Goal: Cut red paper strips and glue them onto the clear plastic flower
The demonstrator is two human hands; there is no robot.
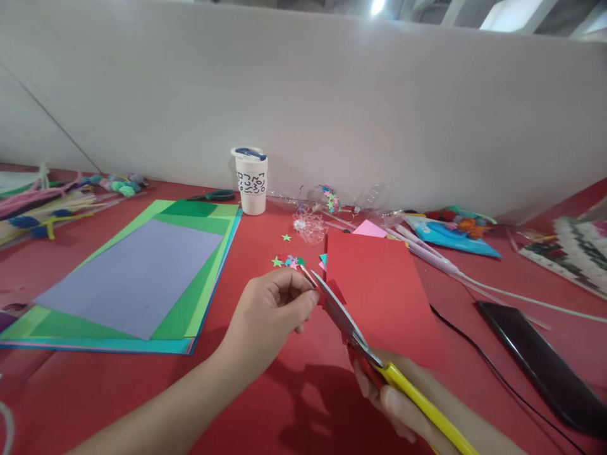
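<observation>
My left hand (272,316) is closed in a pinch, with thumb and forefinger together on a small thin strip (307,275) whose material I cannot make out. My right hand (396,398) grips scissors (353,332) with yellow and red handles. Their blades point up and to the left, the tips close to the pinched strip and slightly parted. Beneath and behind the blades lies a sheet of red paper (379,284). Small coloured paper stars (291,261) are scattered on the red table just beyond my left hand.
At left, a lilac sheet (137,272) tops a stack of green and blue paper. A white cup (253,183) stands at the back near dark-handled scissors (213,195). To the right are a glue gun (427,251), a blue packet (458,239), a black phone-like slab (535,360) and cables.
</observation>
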